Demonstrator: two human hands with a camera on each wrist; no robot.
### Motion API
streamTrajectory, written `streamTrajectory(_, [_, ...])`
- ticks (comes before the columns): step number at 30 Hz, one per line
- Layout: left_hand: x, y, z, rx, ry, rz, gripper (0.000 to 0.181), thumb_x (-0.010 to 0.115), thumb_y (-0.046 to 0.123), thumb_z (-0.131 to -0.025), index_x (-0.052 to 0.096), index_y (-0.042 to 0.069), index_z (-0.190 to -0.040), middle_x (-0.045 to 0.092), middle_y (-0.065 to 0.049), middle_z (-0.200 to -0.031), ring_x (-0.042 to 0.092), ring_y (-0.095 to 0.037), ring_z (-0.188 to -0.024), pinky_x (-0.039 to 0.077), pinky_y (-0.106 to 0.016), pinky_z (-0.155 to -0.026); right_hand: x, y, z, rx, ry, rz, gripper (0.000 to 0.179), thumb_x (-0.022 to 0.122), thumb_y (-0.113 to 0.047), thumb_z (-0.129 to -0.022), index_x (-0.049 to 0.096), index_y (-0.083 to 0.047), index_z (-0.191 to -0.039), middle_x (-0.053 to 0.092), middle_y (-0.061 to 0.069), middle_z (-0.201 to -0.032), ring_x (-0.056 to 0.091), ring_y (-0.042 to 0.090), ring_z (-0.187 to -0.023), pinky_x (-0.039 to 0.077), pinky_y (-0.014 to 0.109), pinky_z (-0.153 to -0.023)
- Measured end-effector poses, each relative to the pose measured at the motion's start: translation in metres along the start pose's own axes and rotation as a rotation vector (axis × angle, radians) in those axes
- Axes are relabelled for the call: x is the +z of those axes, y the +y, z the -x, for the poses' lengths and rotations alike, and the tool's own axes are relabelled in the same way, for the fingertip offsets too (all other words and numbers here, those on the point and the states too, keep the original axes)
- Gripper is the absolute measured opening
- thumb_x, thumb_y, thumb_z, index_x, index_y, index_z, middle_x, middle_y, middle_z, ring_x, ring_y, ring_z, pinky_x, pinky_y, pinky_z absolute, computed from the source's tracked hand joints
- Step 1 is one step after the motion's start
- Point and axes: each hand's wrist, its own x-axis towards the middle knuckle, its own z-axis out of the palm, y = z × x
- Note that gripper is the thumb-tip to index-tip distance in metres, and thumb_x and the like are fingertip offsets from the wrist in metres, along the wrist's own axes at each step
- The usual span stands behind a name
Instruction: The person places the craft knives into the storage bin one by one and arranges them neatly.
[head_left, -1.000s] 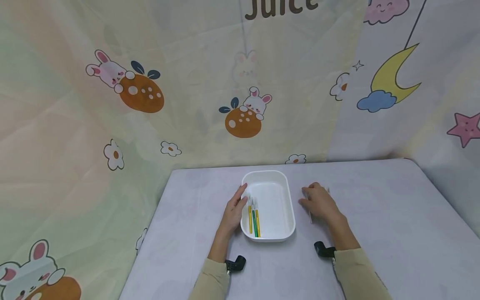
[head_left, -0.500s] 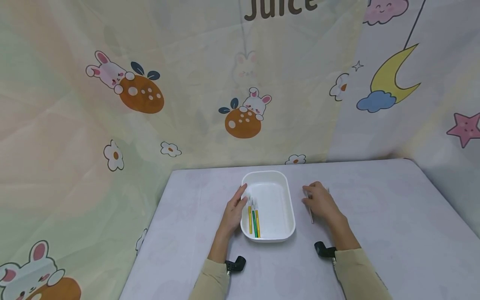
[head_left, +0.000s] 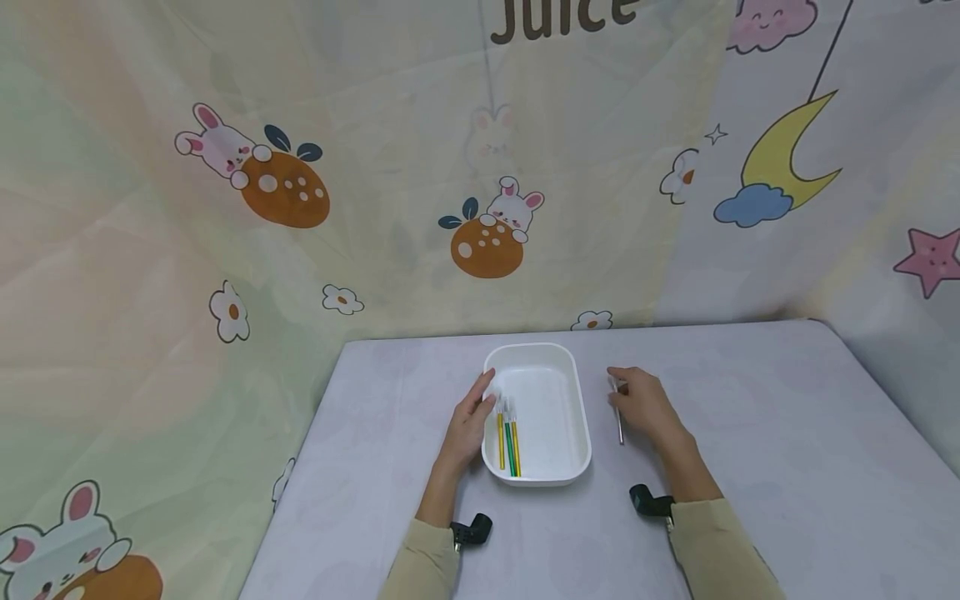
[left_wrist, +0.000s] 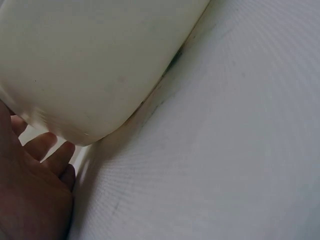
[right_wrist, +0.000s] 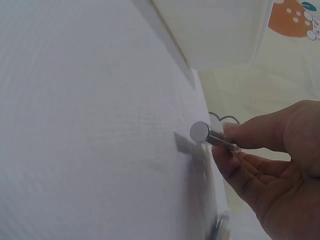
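A person's right hand [head_left: 642, 404] pinches a silver stick [head_left: 620, 429] between thumb and fingers, outside a white tray [head_left: 551, 400] and near its right wall, on a pale-covered table [head_left: 750, 467]. From my remote post I see the left hand [head_left: 465, 429] resting against the tray's left side, fingers relaxed rather than clenched, as if to steady it. Inside, by that same wall, three slim sticks [head_left: 511, 448], two with yellow handles and one with green, lie side by side. I read the step as the pick-up of the silver piece, though I cannot tell whether its near end touches the cloth. The next move, in my judgement, calls for lifting it over the right rim and lowering it alongside the three, its length turned to match theirs, with the tray held steady.
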Motion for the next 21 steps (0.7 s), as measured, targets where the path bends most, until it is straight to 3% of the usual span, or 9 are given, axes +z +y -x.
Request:
streamTrajectory(7, [-0.0002,0.0,0.0008,-0.003,0.003,0.003,0.05,0.047,0.027,-0.111,0.043,0.019,-0.16,0.027,0.004,-0.172,0.02,-0.018,-0.161,0.015,-0.047,-0.132,-0.0022,-0.0027,0.0014,-0.008,0.013,-0.022,0.053,0.067,-0.005,-0.098,0.054,-0.002,-0.149,0.055,0.028,-0.146,0.068,0.039,-0.112,0.064,0.043,-0.083])
streamTrajectory(16, [0.0,-0.0013,-0.0001,-0.002,0.003,-0.003,0.05,0.048,0.026,-0.111,0.043,0.019,-0.16,0.028,0.005,-0.172,0.02,-0.016,-0.161,0.016,-0.046,-0.132,-0.0064,-0.0058,0.0042,-0.101,0.082,-0.084,0.054,0.066,-0.003,-0.1,0.051,-0.003,-0.151,0.052,0.026,-0.148,0.072,0.026,-0.089,0.063,0.033,-0.069])
streamTrajectory(21, [0.0001,-0.0007,0.0,-0.003,0.0,-0.009,0.05,0.048,0.027,-0.11,0.043,0.02,-0.16,0.028,0.005,-0.172,0.02,-0.016,-0.161,0.016,-0.045,-0.132,-0.0062,-0.0068,0.0048,-0.117,0.105,-0.122,0.053,0.065,-0.003,-0.1,0.051,-0.003,-0.152,0.053,0.024,-0.147,0.071,0.023,-0.086,0.061,0.03,-0.067])
